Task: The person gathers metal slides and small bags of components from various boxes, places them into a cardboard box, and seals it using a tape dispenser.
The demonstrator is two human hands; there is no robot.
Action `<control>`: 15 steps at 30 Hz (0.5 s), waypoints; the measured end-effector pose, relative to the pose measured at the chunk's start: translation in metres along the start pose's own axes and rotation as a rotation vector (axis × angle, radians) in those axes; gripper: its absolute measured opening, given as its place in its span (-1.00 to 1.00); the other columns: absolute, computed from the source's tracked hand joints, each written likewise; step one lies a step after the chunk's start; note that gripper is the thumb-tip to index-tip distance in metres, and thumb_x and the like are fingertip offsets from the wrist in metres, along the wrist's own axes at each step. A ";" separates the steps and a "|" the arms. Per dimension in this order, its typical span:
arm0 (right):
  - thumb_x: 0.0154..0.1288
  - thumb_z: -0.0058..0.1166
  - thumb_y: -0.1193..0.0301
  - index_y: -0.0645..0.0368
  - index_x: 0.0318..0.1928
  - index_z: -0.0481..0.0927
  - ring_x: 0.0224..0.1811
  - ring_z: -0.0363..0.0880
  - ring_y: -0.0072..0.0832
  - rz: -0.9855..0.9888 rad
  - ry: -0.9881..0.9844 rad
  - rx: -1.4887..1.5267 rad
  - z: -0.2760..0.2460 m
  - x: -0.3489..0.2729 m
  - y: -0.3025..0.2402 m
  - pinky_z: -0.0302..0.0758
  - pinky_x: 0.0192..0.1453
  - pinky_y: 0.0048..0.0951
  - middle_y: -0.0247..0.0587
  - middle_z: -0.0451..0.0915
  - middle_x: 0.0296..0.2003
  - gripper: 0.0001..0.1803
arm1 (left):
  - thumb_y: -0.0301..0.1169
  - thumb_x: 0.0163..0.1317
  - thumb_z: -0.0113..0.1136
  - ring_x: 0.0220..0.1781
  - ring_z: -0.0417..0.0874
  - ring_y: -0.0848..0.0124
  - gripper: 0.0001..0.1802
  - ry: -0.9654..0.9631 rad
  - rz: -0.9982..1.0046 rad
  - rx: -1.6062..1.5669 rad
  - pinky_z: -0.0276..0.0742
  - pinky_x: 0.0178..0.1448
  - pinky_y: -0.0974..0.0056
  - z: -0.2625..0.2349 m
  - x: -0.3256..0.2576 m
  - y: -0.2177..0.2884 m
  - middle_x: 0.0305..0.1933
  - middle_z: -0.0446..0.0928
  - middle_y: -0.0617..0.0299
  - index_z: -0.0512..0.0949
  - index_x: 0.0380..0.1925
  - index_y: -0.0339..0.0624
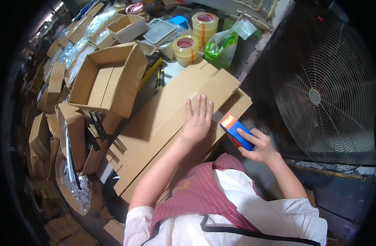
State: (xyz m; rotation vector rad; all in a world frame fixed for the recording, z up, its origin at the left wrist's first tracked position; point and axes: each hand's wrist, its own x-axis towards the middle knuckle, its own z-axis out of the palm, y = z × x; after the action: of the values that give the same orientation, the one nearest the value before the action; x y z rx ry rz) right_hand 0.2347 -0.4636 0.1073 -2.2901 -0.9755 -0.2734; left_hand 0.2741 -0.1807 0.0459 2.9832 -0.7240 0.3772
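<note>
A large flat cardboard carton (155, 119) lies slantwise across the work surface, its right end partly open at a flap (240, 104). My left hand (198, 119) rests on the carton with its fingers stretched out, beside a shiny clear strip. My right hand (257, 146) is closed round a blue and orange tape dispenser (239, 133). The dispenser's orange end points at the carton's right edge, close to the open flap. Whether that end touches the cardboard I cannot tell.
Behind the carton stand clear tape rolls (185, 49) and a green and white bag (223, 48). An open cardboard box (110, 80) sits at the left, with many cartons and plastic-wrapped goods past it. A large caged fan (327, 94) stands at the right.
</note>
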 end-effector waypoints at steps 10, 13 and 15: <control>0.01 0.40 0.27 -0.12 0.17 0.72 -0.43 0.65 -0.08 0.191 -0.158 -0.008 0.002 0.010 -0.002 0.64 -0.30 -0.14 -0.08 0.58 -0.39 -0.40 | -0.37 0.34 -0.02 0.65 0.08 -0.27 -0.28 -0.021 -0.004 0.061 -0.16 0.59 -0.50 -0.007 0.003 -0.003 0.55 0.12 -0.46 0.17 0.46 -0.51; 0.07 0.34 0.24 0.04 0.08 0.76 -0.36 0.69 -0.06 0.241 -0.288 -0.020 0.006 0.048 0.004 0.63 -0.21 -0.15 0.03 0.66 -0.41 -0.50 | -0.30 0.36 0.04 0.65 0.05 -0.28 -0.25 -0.159 -0.027 -0.020 -0.12 0.58 -0.51 -0.022 0.007 0.002 0.56 0.10 -0.45 0.17 0.47 -0.48; 0.07 0.33 0.24 0.06 0.05 0.77 -0.32 0.72 -0.06 0.286 -0.373 0.012 0.008 0.073 0.004 0.64 -0.17 -0.16 0.06 0.69 -0.39 -0.53 | -0.21 0.34 0.12 0.65 0.08 -0.25 -0.19 -0.088 -0.101 -0.097 -0.10 0.57 -0.51 -0.014 0.009 0.009 0.56 0.12 -0.42 0.18 0.49 -0.44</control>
State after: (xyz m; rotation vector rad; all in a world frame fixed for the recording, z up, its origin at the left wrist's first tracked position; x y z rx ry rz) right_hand 0.2887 -0.4186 0.1293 -2.4817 -0.8011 0.2889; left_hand 0.2751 -0.1911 0.0615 2.9452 -0.5771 0.2015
